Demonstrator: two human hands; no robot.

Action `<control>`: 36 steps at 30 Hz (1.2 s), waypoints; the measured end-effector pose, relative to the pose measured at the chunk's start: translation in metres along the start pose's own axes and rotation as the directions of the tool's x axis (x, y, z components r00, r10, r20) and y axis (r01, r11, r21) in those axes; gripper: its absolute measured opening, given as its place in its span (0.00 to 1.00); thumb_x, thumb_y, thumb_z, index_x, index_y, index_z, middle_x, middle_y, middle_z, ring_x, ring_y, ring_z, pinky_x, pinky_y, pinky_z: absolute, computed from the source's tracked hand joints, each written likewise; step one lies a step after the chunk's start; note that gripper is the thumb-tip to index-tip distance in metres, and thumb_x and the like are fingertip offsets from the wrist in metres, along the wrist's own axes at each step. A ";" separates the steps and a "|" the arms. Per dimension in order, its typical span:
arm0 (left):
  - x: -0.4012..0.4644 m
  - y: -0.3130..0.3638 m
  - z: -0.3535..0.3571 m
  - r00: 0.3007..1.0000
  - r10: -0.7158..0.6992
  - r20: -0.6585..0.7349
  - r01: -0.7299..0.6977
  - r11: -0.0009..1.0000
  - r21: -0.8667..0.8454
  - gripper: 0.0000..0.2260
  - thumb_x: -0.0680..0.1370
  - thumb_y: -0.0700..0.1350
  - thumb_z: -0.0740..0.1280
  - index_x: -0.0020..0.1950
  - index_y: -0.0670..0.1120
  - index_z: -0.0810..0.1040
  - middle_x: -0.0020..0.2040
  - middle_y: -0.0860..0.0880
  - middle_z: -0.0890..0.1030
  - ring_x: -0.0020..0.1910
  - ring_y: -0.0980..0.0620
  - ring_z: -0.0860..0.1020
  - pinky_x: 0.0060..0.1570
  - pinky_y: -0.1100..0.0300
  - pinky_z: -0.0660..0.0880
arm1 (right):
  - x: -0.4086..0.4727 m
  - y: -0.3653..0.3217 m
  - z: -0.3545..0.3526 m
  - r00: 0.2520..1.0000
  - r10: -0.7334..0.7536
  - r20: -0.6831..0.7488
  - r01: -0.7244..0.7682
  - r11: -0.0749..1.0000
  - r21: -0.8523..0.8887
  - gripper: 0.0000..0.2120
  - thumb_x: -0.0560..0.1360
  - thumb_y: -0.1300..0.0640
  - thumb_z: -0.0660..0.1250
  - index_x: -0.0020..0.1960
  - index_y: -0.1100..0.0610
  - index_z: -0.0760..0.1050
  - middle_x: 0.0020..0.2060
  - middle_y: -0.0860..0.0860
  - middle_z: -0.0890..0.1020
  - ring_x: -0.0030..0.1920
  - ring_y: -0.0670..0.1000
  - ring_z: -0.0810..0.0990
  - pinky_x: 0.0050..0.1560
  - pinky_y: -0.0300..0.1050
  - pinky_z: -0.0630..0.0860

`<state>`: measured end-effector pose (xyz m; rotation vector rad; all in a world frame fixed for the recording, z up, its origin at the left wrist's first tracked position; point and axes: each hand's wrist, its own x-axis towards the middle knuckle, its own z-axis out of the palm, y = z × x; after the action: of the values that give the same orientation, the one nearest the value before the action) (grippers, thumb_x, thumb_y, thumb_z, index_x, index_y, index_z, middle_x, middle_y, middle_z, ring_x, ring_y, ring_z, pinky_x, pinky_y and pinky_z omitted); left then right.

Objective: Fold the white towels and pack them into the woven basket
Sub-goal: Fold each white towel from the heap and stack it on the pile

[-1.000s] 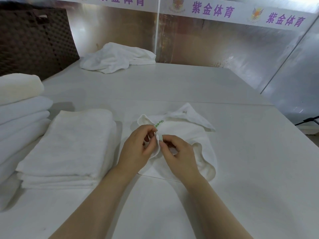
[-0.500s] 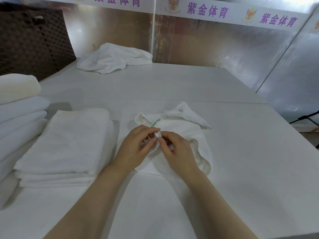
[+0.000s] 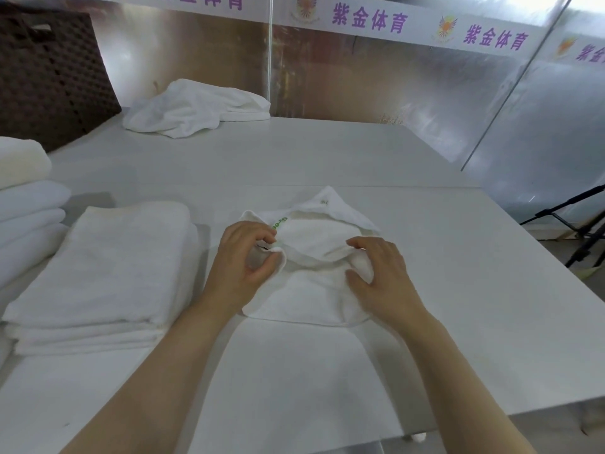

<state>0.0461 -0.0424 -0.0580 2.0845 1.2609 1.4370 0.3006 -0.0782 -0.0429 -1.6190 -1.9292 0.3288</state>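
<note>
While folded towels (image 3: pixel 95 273) wait stacked outside the woven basket (image 3: pixel 49 73), pinching a small crumpled towel (image 3: pixel 314 257) in both curled hands, left hand (image 3: pixel 244 267), right hand (image 3: pixel 383 276).

Two hands in view: left hand (image 3: pixel 244 257), right hand (image 3: pixel 381 276). One small towel (image 3: pixel 314 237) with green lettering lay between them. One stack of folded towels (image 3: pixel 98 276) sat just left of it; layer count there unclear, at least two. One taller pile of folded towels (image 3: pixel 23 204) stood at left edge, four or five layers showing, cut off by frame. One crumpled towel heap (image 3: pixel 196 108) lay at far side of table (image 3: pixel 458 290). One dark woven basket (image 3: pixel 49 73). One tripod (image 3: pixel 576 234) at right.
</note>
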 end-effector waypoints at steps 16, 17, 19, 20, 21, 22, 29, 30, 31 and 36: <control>0.017 0.025 -0.018 0.934 -0.342 -0.099 0.289 0.891 -0.349 0.05 0.74 0.45 0.68 0.45 0.53 0.74 0.42 0.57 0.78 0.42 0.57 0.76 0.38 0.70 0.70 | 0.025 0.033 -0.061 0.947 0.267 0.177 -0.234 0.954 -0.190 0.09 0.77 0.60 0.62 0.54 0.47 0.71 0.52 0.47 0.79 0.46 0.50 0.78 0.47 0.47 0.77; 0.021 0.026 -0.022 0.925 -0.356 -0.132 0.295 0.892 -0.344 0.06 0.75 0.43 0.68 0.45 0.53 0.73 0.41 0.56 0.77 0.41 0.57 0.75 0.38 0.70 0.70 | 0.030 0.031 -0.067 0.947 0.261 0.185 -0.225 0.955 -0.194 0.09 0.76 0.60 0.62 0.50 0.46 0.68 0.51 0.47 0.79 0.44 0.52 0.79 0.46 0.51 0.78; 0.032 0.031 -0.031 0.904 -0.376 -0.202 0.302 0.898 -0.319 0.08 0.77 0.42 0.68 0.45 0.54 0.72 0.41 0.56 0.76 0.39 0.59 0.74 0.39 0.68 0.70 | 0.042 0.025 -0.081 0.958 0.231 0.169 -0.204 0.965 -0.163 0.12 0.75 0.60 0.62 0.45 0.45 0.63 0.50 0.45 0.79 0.44 0.52 0.79 0.46 0.54 0.79; 0.038 0.036 -0.038 0.897 -0.379 -0.228 0.301 0.901 -0.311 0.08 0.78 0.41 0.67 0.45 0.53 0.72 0.40 0.56 0.76 0.37 0.61 0.73 0.38 0.68 0.70 | 0.049 0.022 -0.089 0.966 0.212 0.150 -0.195 0.973 -0.123 0.13 0.75 0.61 0.63 0.44 0.45 0.62 0.51 0.43 0.79 0.44 0.52 0.79 0.44 0.52 0.78; 0.046 0.040 -0.044 0.892 -0.378 -0.249 0.298 0.905 -0.305 0.07 0.78 0.41 0.66 0.45 0.53 0.72 0.40 0.55 0.75 0.35 0.62 0.72 0.36 0.69 0.69 | 0.055 0.019 -0.097 0.972 0.194 0.132 -0.185 0.980 -0.080 0.14 0.76 0.62 0.63 0.44 0.46 0.62 0.51 0.42 0.79 0.44 0.52 0.79 0.42 0.50 0.77; 0.053 0.044 -0.052 0.887 -0.376 -0.268 0.295 0.908 -0.297 0.07 0.78 0.42 0.66 0.45 0.52 0.71 0.39 0.55 0.75 0.34 0.63 0.71 0.35 0.70 0.68 | 0.060 0.015 -0.106 0.979 0.168 0.112 -0.165 0.986 -0.038 0.13 0.76 0.63 0.63 0.44 0.47 0.61 0.50 0.40 0.79 0.42 0.53 0.78 0.40 0.48 0.76; 0.107 0.056 -0.099 0.894 -0.336 -0.297 0.267 0.930 -0.251 0.04 0.78 0.44 0.65 0.50 0.44 0.74 0.38 0.52 0.73 0.36 0.57 0.71 0.40 0.61 0.68 | 0.087 -0.022 -0.150 0.993 -0.114 -0.037 0.118 0.986 0.120 0.25 0.73 0.72 0.63 0.34 0.41 0.71 0.47 0.40 0.81 0.50 0.44 0.78 0.47 0.41 0.73; 0.115 0.059 -0.105 0.894 -0.334 -0.298 0.264 0.931 -0.253 0.03 0.79 0.44 0.65 0.49 0.45 0.74 0.38 0.52 0.73 0.37 0.57 0.71 0.40 0.62 0.68 | 0.091 -0.031 -0.156 0.986 -0.167 -0.031 0.169 0.980 0.105 0.27 0.73 0.75 0.62 0.35 0.41 0.76 0.47 0.40 0.81 0.49 0.41 0.78 0.49 0.36 0.71; 0.121 0.062 -0.109 0.899 -0.326 -0.292 0.254 0.932 -0.257 0.02 0.79 0.44 0.65 0.48 0.46 0.73 0.38 0.53 0.73 0.37 0.58 0.71 0.40 0.63 0.68 | 0.095 -0.041 -0.163 0.978 -0.208 -0.002 0.207 0.977 0.057 0.27 0.72 0.77 0.60 0.39 0.45 0.81 0.48 0.41 0.80 0.49 0.40 0.77 0.50 0.30 0.69; 0.156 0.081 -0.135 0.896 -0.316 -0.311 0.241 0.936 -0.257 0.02 0.78 0.44 0.64 0.49 0.47 0.73 0.41 0.55 0.74 0.40 0.57 0.72 0.40 0.63 0.68 | 0.113 -0.083 -0.206 0.951 -0.249 0.186 0.296 0.908 -0.298 0.22 0.75 0.72 0.57 0.46 0.52 0.85 0.45 0.45 0.78 0.46 0.48 0.74 0.53 0.42 0.72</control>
<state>-0.0144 0.0072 0.1491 1.4799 1.3942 1.7633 0.3441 -0.0266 0.1968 -1.5222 -2.3878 0.0129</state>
